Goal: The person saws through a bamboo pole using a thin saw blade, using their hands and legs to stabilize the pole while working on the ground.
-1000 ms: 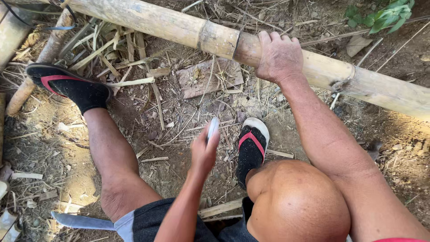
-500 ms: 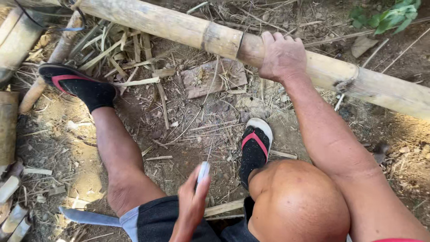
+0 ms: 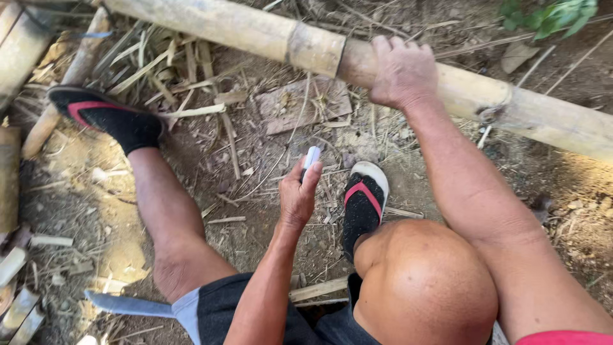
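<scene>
My right hand (image 3: 401, 71) grips a thick yellow bamboo pole (image 3: 255, 29) that lies slantwise across the ground ahead, just right of one of its ring joints. My left hand (image 3: 299, 195) is raised between my legs and holds a small white, pen-like object (image 3: 311, 157) upright in its fingers. Both of my feet wear black socks and black sandals with red straps; the left foot (image 3: 105, 118) is stretched out to the left, the right foot (image 3: 363, 201) is tucked beside my bent knee.
A long knife blade (image 3: 124, 305) lies on the ground under my left thigh. Split bamboo pieces (image 3: 19, 281) and more poles (image 3: 22, 45) line the left edge. Dry strips, chips and a flat wood scrap (image 3: 306, 105) litter the dirt. Green leaves (image 3: 549, 14) show top right.
My left hand, which had dropped low toward my lap half a second ago, has come back up with the white object. The right hand stays on the pole.
</scene>
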